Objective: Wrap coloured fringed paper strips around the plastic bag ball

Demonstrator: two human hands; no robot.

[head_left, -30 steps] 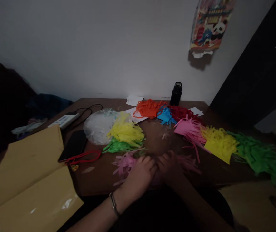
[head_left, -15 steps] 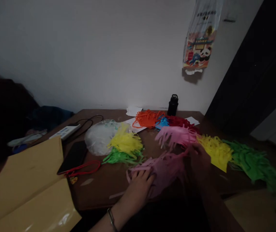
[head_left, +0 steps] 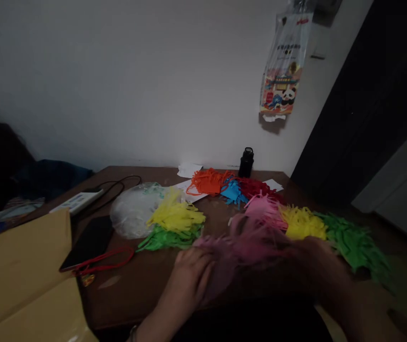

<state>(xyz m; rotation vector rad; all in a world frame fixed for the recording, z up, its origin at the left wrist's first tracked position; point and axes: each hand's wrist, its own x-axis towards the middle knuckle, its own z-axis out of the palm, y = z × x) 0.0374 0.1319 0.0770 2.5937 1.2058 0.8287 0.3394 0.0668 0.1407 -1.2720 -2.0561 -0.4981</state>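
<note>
Pink fringed tissue paper (head_left: 239, 247) stretches in a blur above the front of the brown table. My left hand (head_left: 191, 273) has its fingers closed on the left end of this paper. At the other end is my right hand (head_left: 321, 261), smeared by motion, with a pink strand running into its fingers. Another pink fringed bundle (head_left: 266, 209) lies just behind. Close to my right hand are a yellow fringed bundle (head_left: 303, 222) and a green one (head_left: 353, 244).
Yellow fringe (head_left: 177, 211) rests over green fringe (head_left: 169, 236) beside a clear plastic bag (head_left: 132, 211). Orange (head_left: 210, 182), blue (head_left: 234, 191) and dark red (head_left: 256, 189) bundles lie behind, near a black bottle (head_left: 247, 163). At left are a phone (head_left: 89, 242), power strip (head_left: 77, 201) and tan envelope (head_left: 21, 266).
My right hand has moved right and toward me, drawing the pink paper out. My left hand's fingers have drawn together on the paper's left end. The view has shifted slightly.
</note>
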